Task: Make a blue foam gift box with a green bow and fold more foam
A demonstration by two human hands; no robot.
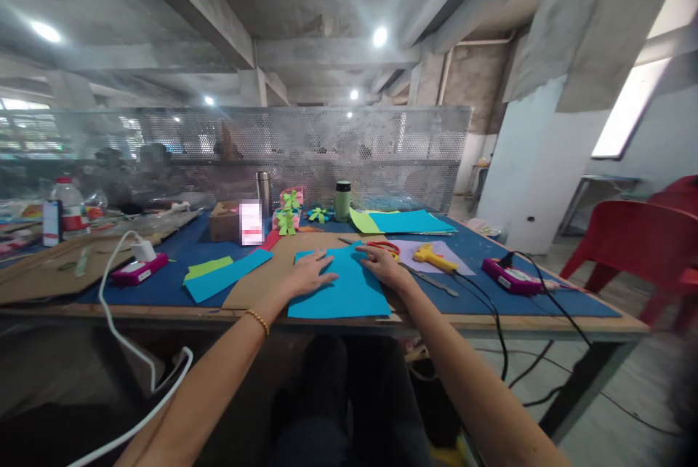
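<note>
A blue paper sheet [341, 289] lies at the table's front edge, partly over brown cardboard [254, 285]. My left hand [310, 274] rests on its left side with the fingers spread. At its upper right corner, my right hand [384, 265] lies with fingers extended and apart. Neither hand grips anything. Scissors with red handles [384, 246] lie just beyond my right hand. A yellow glue gun [433, 257] sits on a light purple sheet [462, 257], with a grey metal blade-like tool [436, 284] in front of it.
Blue [226, 278] and green strips lie left. Behind stand a cardboard box [223, 222], a phone [251, 223], a steel flask [264, 193], green paper flowers [286, 221] and a green bottle [342, 201]. Purple power strips [140, 269] with cords flank the work area. A red chair [627, 241] stands right.
</note>
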